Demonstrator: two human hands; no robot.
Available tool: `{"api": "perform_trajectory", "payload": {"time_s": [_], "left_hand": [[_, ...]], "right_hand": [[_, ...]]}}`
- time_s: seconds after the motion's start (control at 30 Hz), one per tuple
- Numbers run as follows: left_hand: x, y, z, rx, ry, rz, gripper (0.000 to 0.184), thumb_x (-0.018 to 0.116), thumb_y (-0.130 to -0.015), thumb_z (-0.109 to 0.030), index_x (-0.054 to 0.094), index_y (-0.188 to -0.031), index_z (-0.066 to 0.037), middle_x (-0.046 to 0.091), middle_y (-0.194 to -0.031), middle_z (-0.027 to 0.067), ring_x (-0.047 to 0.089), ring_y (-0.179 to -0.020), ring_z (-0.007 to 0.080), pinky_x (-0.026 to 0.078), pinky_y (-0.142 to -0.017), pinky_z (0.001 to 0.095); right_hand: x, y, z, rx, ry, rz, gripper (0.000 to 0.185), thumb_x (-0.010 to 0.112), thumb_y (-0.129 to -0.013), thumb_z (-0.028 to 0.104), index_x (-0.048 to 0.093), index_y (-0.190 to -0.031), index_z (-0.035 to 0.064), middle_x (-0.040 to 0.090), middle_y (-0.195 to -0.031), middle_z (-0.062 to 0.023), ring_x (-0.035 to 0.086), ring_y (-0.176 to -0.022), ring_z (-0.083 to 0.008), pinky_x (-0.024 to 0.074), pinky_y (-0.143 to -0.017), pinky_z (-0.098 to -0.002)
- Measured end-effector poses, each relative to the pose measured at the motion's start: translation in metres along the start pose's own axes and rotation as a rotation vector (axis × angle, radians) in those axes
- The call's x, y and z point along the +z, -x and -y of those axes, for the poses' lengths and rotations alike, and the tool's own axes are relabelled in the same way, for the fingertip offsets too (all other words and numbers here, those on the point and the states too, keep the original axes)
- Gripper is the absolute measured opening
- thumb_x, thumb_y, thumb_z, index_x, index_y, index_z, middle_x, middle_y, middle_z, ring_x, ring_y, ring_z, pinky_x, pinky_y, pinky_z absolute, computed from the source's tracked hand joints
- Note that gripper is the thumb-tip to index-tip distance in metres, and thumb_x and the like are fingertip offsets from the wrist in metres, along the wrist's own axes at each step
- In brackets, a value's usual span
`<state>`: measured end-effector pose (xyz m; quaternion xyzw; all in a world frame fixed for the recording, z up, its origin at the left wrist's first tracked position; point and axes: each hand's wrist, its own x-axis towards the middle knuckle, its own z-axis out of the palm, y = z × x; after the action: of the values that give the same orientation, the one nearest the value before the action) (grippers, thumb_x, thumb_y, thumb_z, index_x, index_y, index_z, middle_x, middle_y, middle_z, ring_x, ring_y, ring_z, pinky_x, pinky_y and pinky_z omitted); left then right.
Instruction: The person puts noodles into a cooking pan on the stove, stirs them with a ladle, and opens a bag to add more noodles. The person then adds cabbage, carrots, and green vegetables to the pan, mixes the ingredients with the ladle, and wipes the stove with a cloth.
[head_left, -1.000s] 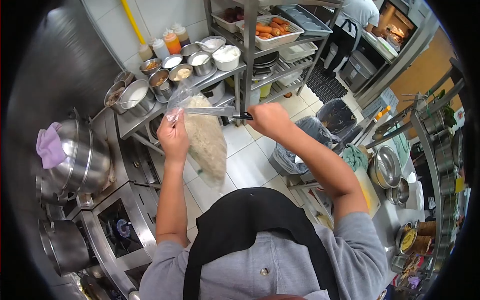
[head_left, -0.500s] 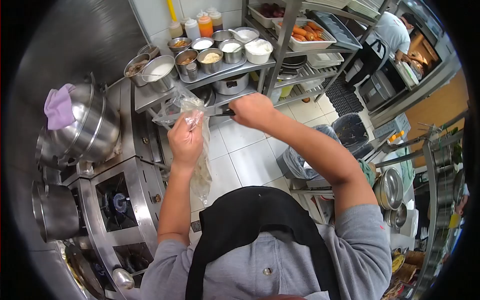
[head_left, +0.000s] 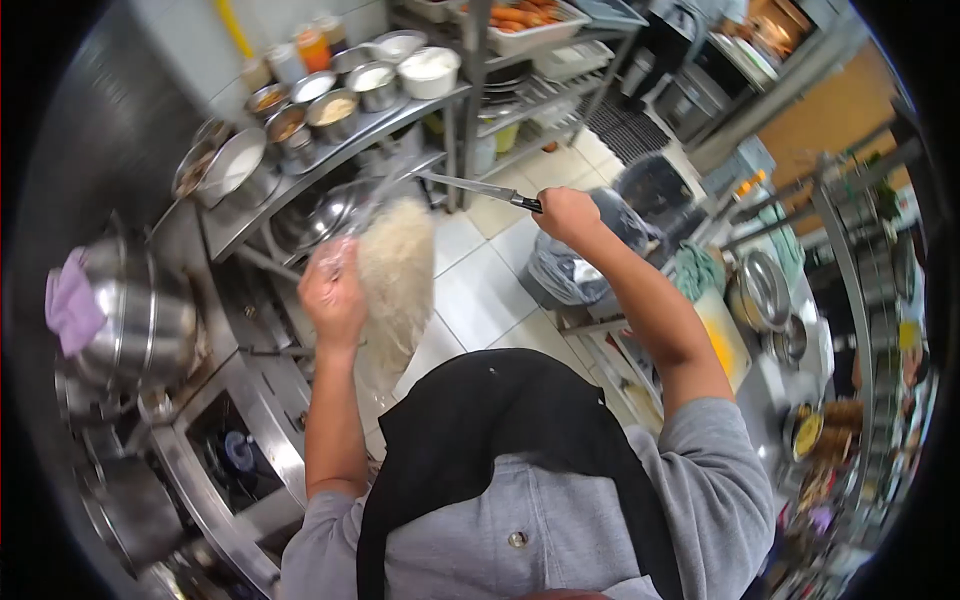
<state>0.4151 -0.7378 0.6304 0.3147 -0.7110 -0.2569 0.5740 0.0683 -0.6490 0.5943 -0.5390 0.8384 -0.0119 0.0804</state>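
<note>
My left hand (head_left: 335,300) is closed around the gathered top of a clear plastic bag (head_left: 397,265). The bag hangs down beside the hand, full of something pale and beige that I cannot identify. A loose flap of plastic sticks up above the grip. Off to the right, my right hand (head_left: 568,214) grips the black handle of a knife (head_left: 470,184). Its blade points left, past the bag's upper end; whether it touches the plastic I cannot tell.
Metal pots of ingredients (head_left: 333,110) and squeeze bottles (head_left: 312,48) stand on a steel shelf ahead. A stove (head_left: 225,455) and a large pot with a purple cloth (head_left: 75,305) are at left. Lined bins (head_left: 580,262) stand at right. A person (head_left: 680,35) works far back.
My right hand and the knife have moved right, away from my left hand. The bag now shows its bulging side. The view has turned to the right.
</note>
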Motion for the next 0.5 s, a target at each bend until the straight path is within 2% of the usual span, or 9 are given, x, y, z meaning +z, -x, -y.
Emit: {"api": "perform_trajectory", "payload": {"time_s": [0.1,0.13,0.2,0.27,0.3,0.37,0.4,0.47,0.5], "left_hand": [[0.002,-0.002,0.019,-0.058,-0.076,0.02,0.011,0.063,-0.094,-0.004,0.07,-0.098,0.003,0.072,-0.099,0.0118,0.067,-0.087,0.0175,0.052,-0.079,0.0303],[0.004,-0.003,0.027,-0.071,0.042,0.013,0.012,0.062,-0.095,-0.003,0.07,-0.099,0.004,0.072,-0.099,0.0112,0.066,-0.088,0.0176,0.052,-0.082,0.0309],[0.006,-0.01,0.015,0.0,-0.118,0.012,0.016,0.058,-0.097,-0.004,0.069,-0.1,0.005,0.071,-0.098,0.0104,0.065,-0.088,0.0159,0.051,-0.083,0.0295],[0.008,-0.011,0.02,0.026,-0.038,0.04,0.018,0.057,-0.098,-0.006,0.069,-0.101,0.007,0.071,-0.097,0.0107,0.064,-0.087,0.0154,0.05,-0.082,0.0287],[0.01,-0.011,0.023,0.005,-0.018,0.041,0.018,0.057,-0.098,-0.006,0.069,-0.102,0.008,0.071,-0.097,0.0109,0.063,-0.086,0.0154,0.05,-0.082,0.0286],[0.017,-0.009,0.024,-0.05,0.032,0.048,0.02,0.057,-0.099,-0.008,0.068,-0.104,0.009,0.071,-0.097,0.0114,0.063,-0.085,0.0157,0.05,-0.081,0.0286],[0.02,-0.007,0.027,-0.039,0.044,0.065,0.02,0.057,-0.099,-0.008,0.068,-0.104,0.009,0.071,-0.097,0.0114,0.063,-0.085,0.0157,0.05,-0.081,0.0286],[0.023,-0.006,0.032,-0.048,-0.022,0.099,0.022,0.055,-0.1,-0.009,0.068,-0.106,0.008,0.071,-0.104,0.0119,0.064,-0.094,0.0157,0.05,-0.087,0.0285],[0.025,-0.007,0.03,-0.043,-0.02,0.117,0.022,0.055,-0.1,-0.009,0.067,-0.107,0.009,0.07,-0.105,0.0126,0.065,-0.095,0.0167,0.051,-0.087,0.0289]], "right_hand": [[0.0,0.057,-0.068,0.157,0.019,0.021,0.025,0.066,-0.081,0.028,0.071,-0.087,0.0047,0.07,-0.089,-0.0202,0.068,-0.084,-0.0375,0.0544,-0.075,-0.0478],[0.007,0.087,-0.095,0.169,-0.158,0.024,0.029,0.066,-0.081,0.029,0.068,-0.083,-0.0007,0.069,-0.081,-0.022,0.069,-0.074,-0.0346,0.0542,-0.068,-0.046],[-0.01,0.159,-0.108,0.565,-0.537,0.237,0.036,0.065,-0.084,0.033,0.063,-0.077,-0.0031,0.063,-0.068,-0.0177,0.065,-0.058,-0.0271,0.0514,-0.056,-0.0426],[0.001,0.221,-0.107,0.82,-0.963,0.106,0.04,0.063,-0.089,0.037,0.058,-0.076,-0.0007,0.052,-0.057,-0.0088,0.053,-0.046,-0.0196,0.0448,-0.045,-0.0378],[0.011,0.233,-0.102,0.833,-0.969,0.09,0.04,0.063,-0.089,0.037,0.058,-0.076,-0.0007,0.052,-0.057,-0.0088,0.053,-0.046,-0.0196,0.0448,-0.045,-0.0378],[0.036,0.252,-0.101,1.097,-1.574,-0.229,0.042,0.061,-0.094,0.042,0.053,-0.075,0.005,0.046,-0.059,-0.0031,0.046,-0.043,-0.0158,0.0385,-0.039,-0.0314],[0.046,0.256,-0.1,1.11,-1.584,-0.247,0.042,0.061,-0.094,0.042,0.053,-0.075,0.005,0.046,-0.059,-0.0031,0.046,-0.043,-0.0158,0.0385,-0.039,-0.0314],[0.063,0.257,-0.09,1.139,-1.884,-0.319,0.041,0.059,-0.095,0.041,0.048,-0.077,0.0068,0.04,-0.055,-0.0022,0.04,-0.039,-0.0163,0.0386,-0.038,-0.0326],[0.063,0.259,-0.079,1.214,-1.954,-0.3,0.043,0.059,-0.095,0.043,0.046,-0.075,0.0077,0.042,-0.057,-0.0022,0.041,-0.041,-0.016,0.0391,-0.037,-0.0321]]}}
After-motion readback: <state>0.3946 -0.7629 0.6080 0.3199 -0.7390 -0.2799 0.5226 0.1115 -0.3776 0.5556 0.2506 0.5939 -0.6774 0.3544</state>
